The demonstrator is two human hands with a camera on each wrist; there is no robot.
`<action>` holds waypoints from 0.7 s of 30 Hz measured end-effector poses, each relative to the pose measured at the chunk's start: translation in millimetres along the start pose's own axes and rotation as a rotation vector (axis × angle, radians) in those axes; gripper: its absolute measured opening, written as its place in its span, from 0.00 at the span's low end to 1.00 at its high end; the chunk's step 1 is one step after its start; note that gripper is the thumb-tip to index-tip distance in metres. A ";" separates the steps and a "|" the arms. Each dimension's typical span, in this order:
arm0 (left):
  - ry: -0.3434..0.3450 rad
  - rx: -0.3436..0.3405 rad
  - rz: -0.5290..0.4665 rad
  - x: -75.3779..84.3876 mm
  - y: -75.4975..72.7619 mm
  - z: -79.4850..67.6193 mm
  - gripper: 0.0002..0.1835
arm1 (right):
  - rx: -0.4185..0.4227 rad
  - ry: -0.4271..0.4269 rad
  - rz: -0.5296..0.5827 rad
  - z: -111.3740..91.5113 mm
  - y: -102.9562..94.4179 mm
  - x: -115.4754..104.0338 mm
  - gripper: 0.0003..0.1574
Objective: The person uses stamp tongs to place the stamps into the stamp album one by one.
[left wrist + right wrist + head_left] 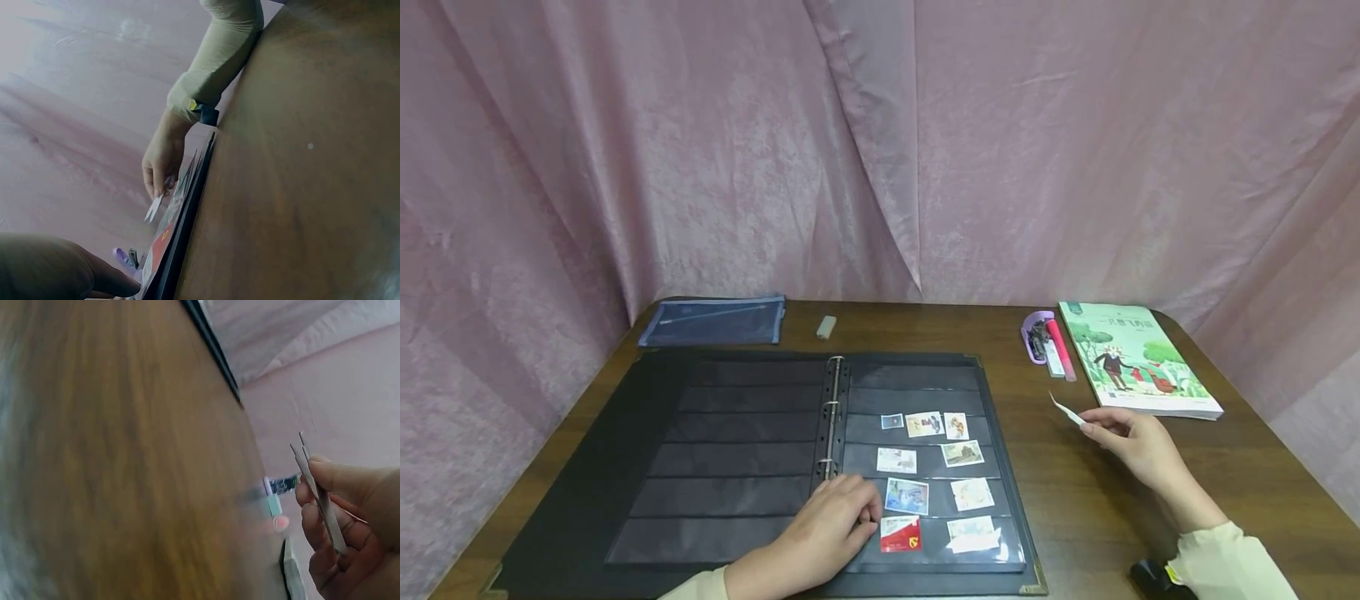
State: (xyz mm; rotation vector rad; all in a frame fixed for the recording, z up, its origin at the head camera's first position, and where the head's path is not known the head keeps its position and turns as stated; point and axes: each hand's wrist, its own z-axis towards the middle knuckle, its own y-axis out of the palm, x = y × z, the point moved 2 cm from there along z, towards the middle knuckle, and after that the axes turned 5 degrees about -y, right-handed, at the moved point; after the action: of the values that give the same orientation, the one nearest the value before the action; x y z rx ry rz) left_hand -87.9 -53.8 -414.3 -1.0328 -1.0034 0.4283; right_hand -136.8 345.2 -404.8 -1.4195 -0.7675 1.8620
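Note:
A black ring-bound stamp album (568, 467) lies open on the table. Several stamps, among them a blue one (907, 496) and a red one (900, 534), sit in the pocket rows of its right page. My left hand (831, 529) rests on the lower part of the album by the rings, fingers loosely bent, close to the red stamp. To the right of the album, my right hand (1138, 446) pinches a pair of tweezers (322, 503) between thumb and fingers. The two tips of the tweezers stand apart, with nothing between them in the right wrist view.
At the back left lies a blue mesh zip pouch (715, 322), with a small eraser (826, 327) to its right. A purple object (1035, 337) and a pink stick (1061, 350) lie beside a green illustrated book (1135, 358). Pink curtains (880, 150) hang behind the table (925, 321).

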 end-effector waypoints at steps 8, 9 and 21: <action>0.050 0.063 0.019 0.5 0.5 -1.5 0.12 | 0.032 0.089 -0.056 -2.8 -1.4 16.0 0.16; 0.052 0.066 0.020 0.3 0.6 -1.4 0.12 | 0.034 0.100 -0.062 -3.1 -1.5 17.6 0.16; 0.019 0.024 0.015 -0.7 1.5 0.0 0.11 | 0.037 0.139 -0.136 -4.1 0.1 26.0 0.16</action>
State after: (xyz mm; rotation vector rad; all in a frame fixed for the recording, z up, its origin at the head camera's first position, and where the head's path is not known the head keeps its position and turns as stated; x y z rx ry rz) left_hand -88.0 -53.6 -415.9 -1.0215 -0.9715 0.4415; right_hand -137.7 366.0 -420.8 -1.4205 -0.7385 1.6480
